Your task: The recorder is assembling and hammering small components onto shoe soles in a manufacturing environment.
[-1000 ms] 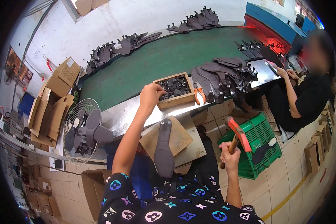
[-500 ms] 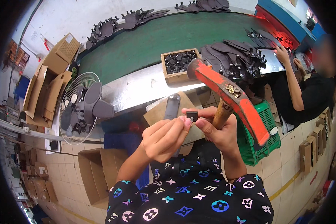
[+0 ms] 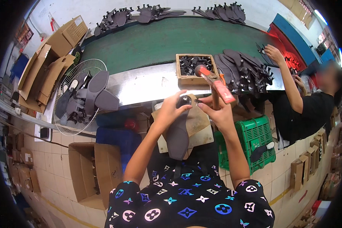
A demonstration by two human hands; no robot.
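A dark grey shoe sole (image 3: 176, 140) lies lengthwise on a worn board (image 3: 201, 131) in front of my body. My left hand (image 3: 174, 108) curls its thumb and fingers around the sole's far end, where a shiny dark round part shows. In my right hand (image 3: 219, 112) is a hammer (image 3: 221, 90) with a worn red head, its wooden handle upright in the grip. The right thumb and forefinger also come together close to the sole's far end. A tiny dark thing seems to sit at their tips, too small to name.
Beyond the board stands a wooden box (image 3: 195, 81) of small black pieces. Grey soles (image 3: 235, 68) pile up right of it. A fan-guard basket (image 3: 59, 110) of soles is at left, a green crate (image 3: 254, 129) at right. A co-worker (image 3: 304, 106) sits at far right.
Both hands have moved forward and apart from the small black block they pinched together. My left hand now grips the sole's far end. The hammer has moved farther away with my right hand.
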